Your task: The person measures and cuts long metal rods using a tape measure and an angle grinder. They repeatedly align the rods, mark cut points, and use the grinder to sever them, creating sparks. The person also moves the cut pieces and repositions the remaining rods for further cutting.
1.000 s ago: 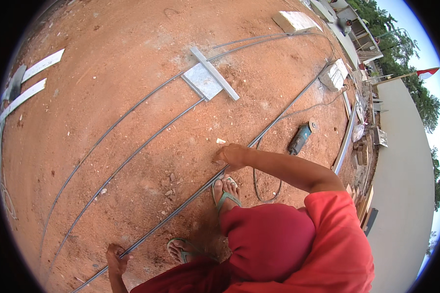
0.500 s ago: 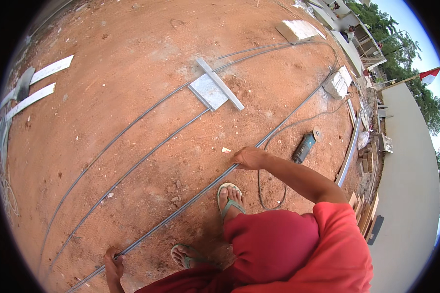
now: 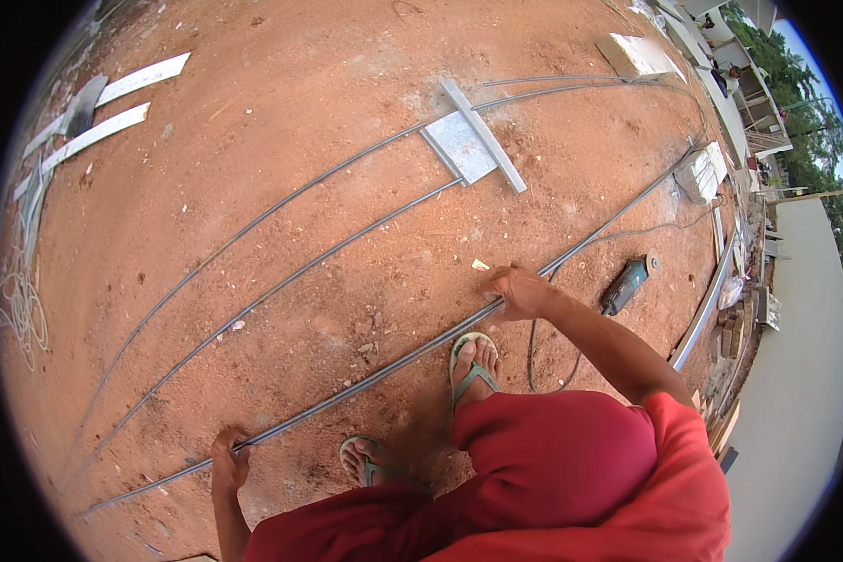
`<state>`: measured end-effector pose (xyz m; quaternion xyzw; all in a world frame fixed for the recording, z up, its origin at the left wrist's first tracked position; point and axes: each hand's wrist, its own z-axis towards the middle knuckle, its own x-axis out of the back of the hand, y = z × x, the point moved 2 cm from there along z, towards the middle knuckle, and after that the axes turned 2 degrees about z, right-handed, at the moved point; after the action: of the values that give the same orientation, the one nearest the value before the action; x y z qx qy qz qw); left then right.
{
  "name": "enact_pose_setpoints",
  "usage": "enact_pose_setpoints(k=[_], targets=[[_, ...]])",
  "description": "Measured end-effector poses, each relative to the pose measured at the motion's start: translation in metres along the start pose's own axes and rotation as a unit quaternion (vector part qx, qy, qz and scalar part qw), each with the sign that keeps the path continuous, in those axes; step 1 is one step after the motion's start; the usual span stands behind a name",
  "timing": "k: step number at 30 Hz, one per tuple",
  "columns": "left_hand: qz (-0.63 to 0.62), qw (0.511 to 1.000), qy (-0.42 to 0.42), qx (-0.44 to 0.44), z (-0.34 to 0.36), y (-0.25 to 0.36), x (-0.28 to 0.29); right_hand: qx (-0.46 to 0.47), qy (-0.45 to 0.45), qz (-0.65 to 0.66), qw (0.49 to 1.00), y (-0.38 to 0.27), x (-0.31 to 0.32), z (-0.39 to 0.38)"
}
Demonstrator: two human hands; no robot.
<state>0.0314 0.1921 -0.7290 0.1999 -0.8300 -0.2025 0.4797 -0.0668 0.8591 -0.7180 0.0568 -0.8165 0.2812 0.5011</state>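
A bundle of long, thin grey steel rods (image 3: 375,377) runs diagonally in front of me, from the lower left up toward the far right. Near the rods' lower-left end, my left hand (image 3: 227,459) is closed around them. Farther along, just beyond my foot, my right hand (image 3: 525,292) also grips the bundle, its fingertips partly hidden. Both sandalled feet (image 3: 473,365) are on the near side of the rods. An angle grinder (image 3: 628,285) lies on the ground to the right of my right forearm.
Two more rods (image 3: 281,281) curve across the reddish dirt, meeting a grey metal plate (image 3: 461,148) with a bar (image 3: 483,136) across it. White blocks (image 3: 701,174) stand at the far right, near the grinder's cord. White planks (image 3: 122,125) and coiled cord (image 3: 23,314) lie left.
My view has turned, so the ground and plate sit farther right in the picture. Both hands remain on the rods, whose lower-left end now shows.
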Motion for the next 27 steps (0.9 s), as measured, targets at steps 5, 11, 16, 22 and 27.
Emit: enact_pose_setpoints(k=[5, 11, 16, 22, 27], targets=[[0.124, 0.99, 0.044, -0.059, 0.003, 0.046, 0.014, -0.03, 0.037, 0.031, 0.998, -0.029, 0.058, 0.099], [-0.018, 0.947, 0.305, 0.099, 0.024, 0.022, 0.054, 0.048, 0.151, -0.121, 0.98, -0.062, 0.05, 0.21], [-0.514, 0.716, 0.366, 0.299, 0.072, -0.064, 0.026, 0.087, 0.09, 0.016, 0.992, -0.037, 0.033, 0.22], [-0.763, 0.387, 0.449, 0.258, 0.06, -0.044, 0.062, 0.145, 0.072, 0.036, 0.986, -0.091, 0.06, 0.14], [-0.785, 0.309, 0.52, 0.133, 0.038, -0.054, 0.09, 0.161, 0.123, 0.019, 0.979, -0.069, 0.044, 0.125]])
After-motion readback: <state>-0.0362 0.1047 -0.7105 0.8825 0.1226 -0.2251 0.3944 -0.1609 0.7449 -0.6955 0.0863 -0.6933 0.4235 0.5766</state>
